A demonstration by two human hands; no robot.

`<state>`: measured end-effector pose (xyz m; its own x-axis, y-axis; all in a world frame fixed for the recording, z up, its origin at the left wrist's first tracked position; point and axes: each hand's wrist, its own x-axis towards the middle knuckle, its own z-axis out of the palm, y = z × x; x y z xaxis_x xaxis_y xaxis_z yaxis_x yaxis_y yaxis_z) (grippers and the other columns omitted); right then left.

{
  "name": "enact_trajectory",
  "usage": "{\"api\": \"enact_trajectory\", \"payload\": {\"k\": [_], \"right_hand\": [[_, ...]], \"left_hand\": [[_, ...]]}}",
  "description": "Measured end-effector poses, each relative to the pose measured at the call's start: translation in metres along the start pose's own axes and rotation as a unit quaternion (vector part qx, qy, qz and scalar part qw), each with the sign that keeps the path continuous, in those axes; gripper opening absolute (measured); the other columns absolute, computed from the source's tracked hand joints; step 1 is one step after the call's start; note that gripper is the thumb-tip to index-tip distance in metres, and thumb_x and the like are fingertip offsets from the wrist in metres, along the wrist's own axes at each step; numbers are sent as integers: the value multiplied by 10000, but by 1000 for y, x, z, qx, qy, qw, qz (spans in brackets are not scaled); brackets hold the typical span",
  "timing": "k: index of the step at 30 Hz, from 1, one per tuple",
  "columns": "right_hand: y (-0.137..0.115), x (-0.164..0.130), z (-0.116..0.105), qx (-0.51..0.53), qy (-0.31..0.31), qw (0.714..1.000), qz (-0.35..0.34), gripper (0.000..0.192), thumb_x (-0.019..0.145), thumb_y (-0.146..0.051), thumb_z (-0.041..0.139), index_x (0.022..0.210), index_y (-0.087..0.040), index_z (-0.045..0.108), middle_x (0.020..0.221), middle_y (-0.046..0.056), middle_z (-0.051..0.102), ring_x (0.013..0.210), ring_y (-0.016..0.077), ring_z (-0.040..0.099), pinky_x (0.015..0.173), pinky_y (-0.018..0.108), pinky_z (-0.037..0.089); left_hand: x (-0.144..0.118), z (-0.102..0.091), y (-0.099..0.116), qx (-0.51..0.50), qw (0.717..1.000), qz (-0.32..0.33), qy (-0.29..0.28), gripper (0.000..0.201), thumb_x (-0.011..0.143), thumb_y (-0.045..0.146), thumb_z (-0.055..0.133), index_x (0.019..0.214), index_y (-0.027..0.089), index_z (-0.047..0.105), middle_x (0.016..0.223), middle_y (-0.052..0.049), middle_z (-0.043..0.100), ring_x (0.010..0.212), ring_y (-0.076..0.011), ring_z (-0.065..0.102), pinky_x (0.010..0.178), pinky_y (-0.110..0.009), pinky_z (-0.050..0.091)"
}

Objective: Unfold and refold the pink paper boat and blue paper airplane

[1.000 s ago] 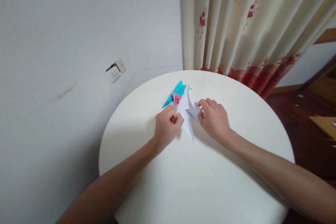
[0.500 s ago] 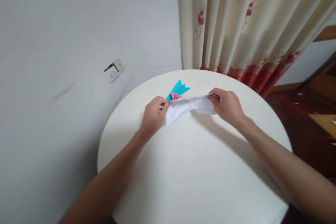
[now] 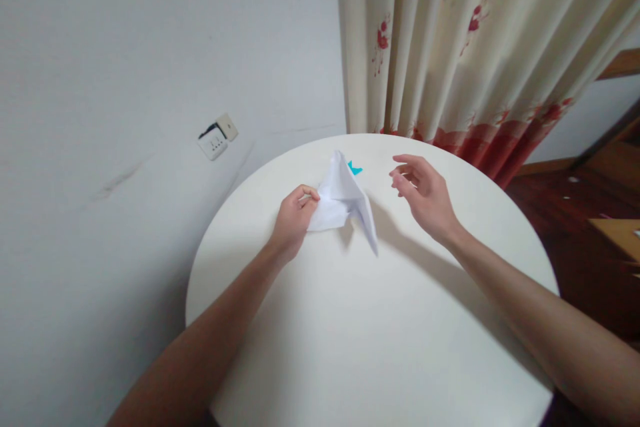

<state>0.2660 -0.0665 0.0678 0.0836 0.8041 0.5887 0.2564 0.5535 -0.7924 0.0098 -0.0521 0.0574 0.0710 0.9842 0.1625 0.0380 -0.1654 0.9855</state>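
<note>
Left hand (image 3: 294, 217) pinches white paper (image 3: 345, 200); right hand (image 3: 424, 197) open.

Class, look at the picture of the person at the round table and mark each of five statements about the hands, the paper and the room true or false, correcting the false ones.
1. The left hand pinches the white paper. True.
2. The right hand grips the white paper as well. False: it is open and apart from the paper.
3. The table is square and dark. False: it is round and white.
4. A bit of blue paper shows behind the white paper. True.
5. The curtain is plain blue. False: it is cream with red flowers.
</note>
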Motion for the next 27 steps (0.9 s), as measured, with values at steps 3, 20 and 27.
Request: {"api": "enact_trajectory", "payload": {"k": [3, 20, 27], "right_hand": [[-18, -9, 0, -48, 31, 990, -126, 258, 902, -327, 622, 1149, -255, 641, 1129, 85, 615, 1008, 231, 605, 789, 384, 524], [8, -22, 11, -227, -120, 952, -164, 442, 926, -307, 607, 1360, -272, 536, 1463, 151, 463, 1343, 331, 453, 1050, 555, 457], [15, -20, 18, -44, -154, 986, -41, 336, 960, -273, 529, 1290, -241, 578, 1258, 98, 633, 914, 196, 655, 803, 357, 557]], "left_hand": [[1, -1, 4, -60, 997, -53, 16, 172, 712, 264, 684, 821, 181, 579, 632, 33, 565, 524, -97, 491, 471, -182, 327], [-4, 1, 12, -116, 981, -152, -20, 75, 756, 177, 683, 787, 128, 635, 664, 1, 556, 517, -56, 477, 444, -148, 342], [-5, -1, 9, -76, 973, -181, -124, 82, 781, 199, 678, 809, 131, 641, 592, 35, 473, 456, -44, 382, 396, -153, 257]]}}
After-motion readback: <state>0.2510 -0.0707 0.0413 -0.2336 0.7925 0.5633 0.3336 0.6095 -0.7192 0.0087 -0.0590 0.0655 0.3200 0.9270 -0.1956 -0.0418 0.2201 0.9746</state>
